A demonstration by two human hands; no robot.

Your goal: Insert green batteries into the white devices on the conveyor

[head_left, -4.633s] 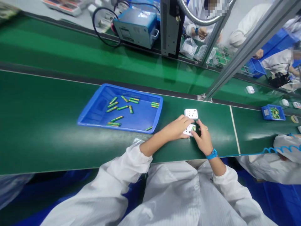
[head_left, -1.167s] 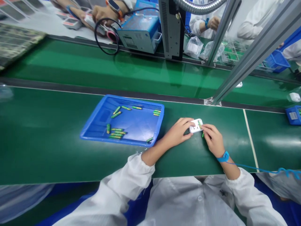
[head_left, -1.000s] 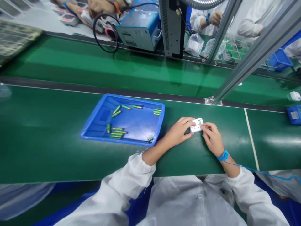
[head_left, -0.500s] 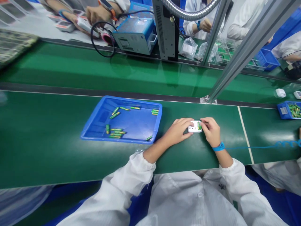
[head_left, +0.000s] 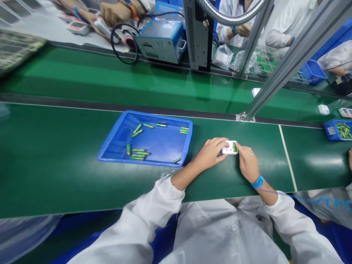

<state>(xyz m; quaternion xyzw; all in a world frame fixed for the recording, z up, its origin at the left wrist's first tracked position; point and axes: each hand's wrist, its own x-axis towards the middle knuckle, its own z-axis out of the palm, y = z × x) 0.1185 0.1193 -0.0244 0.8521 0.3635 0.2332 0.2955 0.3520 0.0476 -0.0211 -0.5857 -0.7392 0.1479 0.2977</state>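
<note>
A small white device lies on the green belt with green batteries seated in its open back. My left hand curls round the device's left side and steadies it. My right hand, with a blue wrist strap, pinches at the device's right end, fingertips on a battery. A blue tray left of my hands holds several loose green batteries.
A slanted aluminium post rises behind the device. Across the far belt stand a blue-grey box and a dark monitor back, with other people's hands working. A small blue bin of batteries and white devices sit at right.
One white device that lay beyond my hands is gone from the belt. My hands stay on the remaining device, and my right fingers have shifted along its right end.
</note>
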